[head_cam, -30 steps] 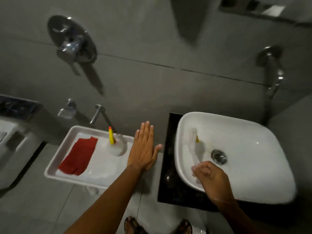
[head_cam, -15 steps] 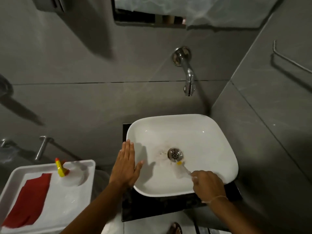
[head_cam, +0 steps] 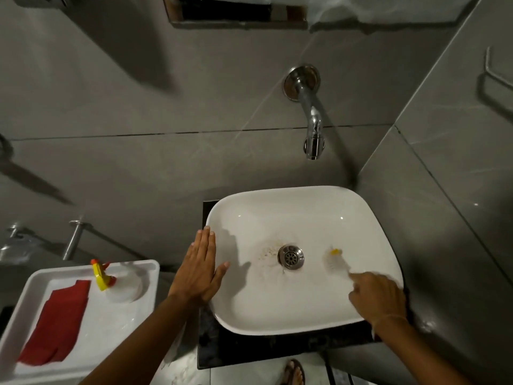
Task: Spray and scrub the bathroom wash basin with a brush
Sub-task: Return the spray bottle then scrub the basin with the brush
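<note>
The white wash basin (head_cam: 277, 207) sits on a black counter, with a metal drain (head_cam: 290, 257) at its middle and brownish stains just left of the drain. My right hand (head_cam: 374, 295) grips a white brush (head_cam: 334, 259) with a yellow tip; its bristles rest on the basin floor right of the drain. My left hand (head_cam: 198, 268) lies flat, fingers together, on the basin's left rim. A spray bottle (head_cam: 116, 282) with a yellow and red nozzle stands in the white tray (head_cam: 25, 309) at lower left.
A red cloth (head_cam: 55, 320) lies in the tray. A chrome tap (head_cam: 312, 120) juts from the grey tiled wall above the basin. A grey side wall with a towel rail (head_cam: 497, 76) closes the right. A sandalled foot (head_cam: 293, 373) shows below the counter.
The view has swung right and centred on the basin. My right hand has carried the brush from the basin's left side, past the drain, to the right side. My left hand came to rest on the rim.
</note>
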